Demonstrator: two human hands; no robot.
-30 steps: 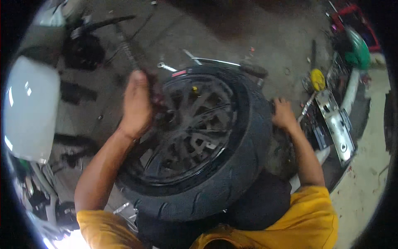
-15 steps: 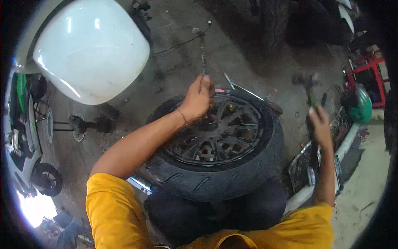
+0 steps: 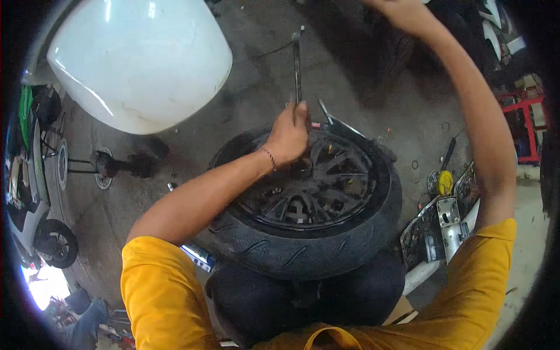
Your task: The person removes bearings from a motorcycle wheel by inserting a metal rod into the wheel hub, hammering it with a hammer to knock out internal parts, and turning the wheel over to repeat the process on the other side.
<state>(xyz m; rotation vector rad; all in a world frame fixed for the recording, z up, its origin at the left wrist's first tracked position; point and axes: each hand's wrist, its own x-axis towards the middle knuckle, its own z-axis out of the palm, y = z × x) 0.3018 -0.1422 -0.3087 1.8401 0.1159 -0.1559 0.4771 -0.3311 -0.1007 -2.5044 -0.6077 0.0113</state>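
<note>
My left hand [image 3: 290, 131] is closed round a long metal bar [image 3: 297, 70] standing over the hub [image 3: 302, 165] of a wheel with a black alloy rim and tyre [image 3: 303, 254]. The wheel lies flat in front of my knees [image 3: 245, 291]; my fist and forearm hide part of the rim. My right hand [image 3: 402, 13] is raised high at the top edge, its fingers partly out of view, and what it grips I cannot make out. Beyond the tyre lies a thin steel rod [image 3: 347, 127].
At the upper left sits a white panel [image 3: 140, 64]. Parked scooters [image 3: 44, 230] line the left. At the right are a yellow-headed tool [image 3: 444, 182], silver metal parts [image 3: 449, 213] and a red frame [image 3: 522, 125]. At the lower left shows another person's jeans-clad leg [image 3: 81, 324].
My right hand has risen from beside the tyre to the top edge; half a second ago it held a hammer. The bar in my left hand now stands more upright over the hub.
</note>
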